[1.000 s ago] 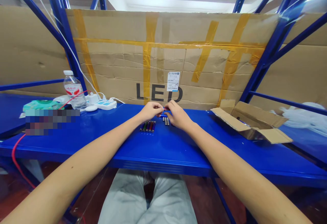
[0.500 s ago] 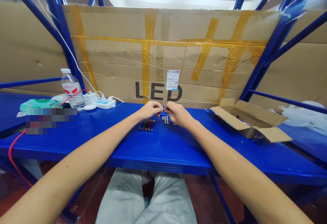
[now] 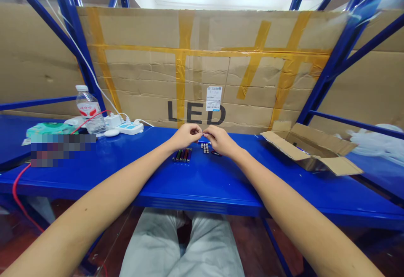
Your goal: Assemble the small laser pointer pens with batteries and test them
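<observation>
My left hand (image 3: 186, 136) and my right hand (image 3: 218, 140) meet above the blue shelf (image 3: 202, 180), fingertips pinched together on a small slim object (image 3: 203, 134) that I cannot make out. Below the left hand lies a row of several pen-like sticks (image 3: 182, 155) in dark, green and red. A cluster of small silvery cylinders (image 3: 205, 148) stands under the fingertips, and a dark piece (image 3: 216, 153) lies just under my right hand.
An open cardboard box (image 3: 311, 150) lies on the shelf at right. At left stand a water bottle (image 3: 90, 110), a white power strip (image 3: 128, 127) with cables and a green tissue pack (image 3: 47, 129). A taped cardboard sheet marked LED (image 3: 195, 68) walls the back. Blue rack posts frame both sides.
Both hands stay pinched together; they have lifted slightly off the shelf, and the red piece seen between them a second ago no longer shows.
</observation>
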Demonstrator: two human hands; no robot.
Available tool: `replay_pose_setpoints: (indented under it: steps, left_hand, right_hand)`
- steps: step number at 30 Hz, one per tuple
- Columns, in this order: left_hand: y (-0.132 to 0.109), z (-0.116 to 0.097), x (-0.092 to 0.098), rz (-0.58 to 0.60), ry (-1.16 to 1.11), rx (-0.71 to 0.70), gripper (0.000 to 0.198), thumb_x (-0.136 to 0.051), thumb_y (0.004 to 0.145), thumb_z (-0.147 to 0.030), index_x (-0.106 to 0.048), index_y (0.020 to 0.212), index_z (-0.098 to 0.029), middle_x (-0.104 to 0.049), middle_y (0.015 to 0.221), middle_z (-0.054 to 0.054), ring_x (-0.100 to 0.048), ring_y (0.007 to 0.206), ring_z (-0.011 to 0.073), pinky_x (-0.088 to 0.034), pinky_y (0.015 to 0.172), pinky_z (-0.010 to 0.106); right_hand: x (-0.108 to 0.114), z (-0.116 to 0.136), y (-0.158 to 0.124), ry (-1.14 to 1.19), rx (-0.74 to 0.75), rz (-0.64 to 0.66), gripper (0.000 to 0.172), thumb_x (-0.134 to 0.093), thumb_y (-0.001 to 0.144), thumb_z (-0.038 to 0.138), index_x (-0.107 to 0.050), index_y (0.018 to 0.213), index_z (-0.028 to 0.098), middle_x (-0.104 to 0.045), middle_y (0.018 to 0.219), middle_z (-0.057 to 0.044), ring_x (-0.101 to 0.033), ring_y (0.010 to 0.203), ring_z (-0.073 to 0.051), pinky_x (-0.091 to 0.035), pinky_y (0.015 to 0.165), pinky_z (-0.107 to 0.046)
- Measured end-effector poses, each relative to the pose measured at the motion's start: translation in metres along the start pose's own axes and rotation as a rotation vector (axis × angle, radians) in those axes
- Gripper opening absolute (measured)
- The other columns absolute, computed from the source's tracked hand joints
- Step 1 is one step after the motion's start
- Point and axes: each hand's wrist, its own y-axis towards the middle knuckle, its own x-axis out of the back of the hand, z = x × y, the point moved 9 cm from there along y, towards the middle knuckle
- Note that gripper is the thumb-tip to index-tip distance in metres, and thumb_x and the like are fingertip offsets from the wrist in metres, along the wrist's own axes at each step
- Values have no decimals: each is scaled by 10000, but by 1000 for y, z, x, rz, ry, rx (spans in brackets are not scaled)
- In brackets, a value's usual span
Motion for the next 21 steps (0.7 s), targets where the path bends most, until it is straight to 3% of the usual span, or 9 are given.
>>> replay_pose_setpoints:
  steps: [1, 4, 8, 15, 21]
  left_hand:
    - [0, 0, 0, -2, -4, -2, 94, -606, 749, -233, -615, 719, -145, -583, 566, -15, -528, 544, 98, -398, 546, 226]
    - [0, -1, -1, 17, 1, 3, 91, -592, 751, -229, -611, 719, -146, -582, 569, -14, -528, 550, 104, -399, 551, 230]
    - [0, -5, -2, 32, 49, -28, 90, -579, 766, -219, -611, 726, -145, -586, 599, -11, -524, 567, 105, -396, 561, 232]
    - [-4, -26, -7, 44, 400, -243, 117, -541, 806, -166, -645, 754, -156, -643, 719, 18, -552, 675, 129, -385, 647, 256]
    - [-6, -31, -11, 63, 498, -279, 117, -540, 832, -164, -655, 813, -156, -656, 749, 25, -567, 683, 134, -391, 654, 254]
  right_hand:
    - [1, 0, 0, 8, 0, -20, 54, -533, 862, 175, -583, 884, 179, -584, 861, -66, -533, 785, -190, -413, 722, -305]
    - [4, -1, -1, 26, 1, -65, 117, -558, 785, 119, -544, 880, 185, -541, 868, -53, -510, 777, -181, -410, 696, -295]
    - [8, -3, -1, 80, -25, -76, 71, -530, 800, 119, -557, 785, 184, -553, 778, -38, -512, 724, -172, -400, 676, -296]
    - [-5, -12, -2, 193, -137, 97, 152, -526, 826, 184, -647, 734, 169, -621, 677, -24, -540, 671, -164, -382, 660, -290]
    - [-10, -20, -4, 324, -224, 163, 183, -514, 812, 250, -631, 704, 159, -567, 589, 6, -487, 598, -140, -358, 606, -271]
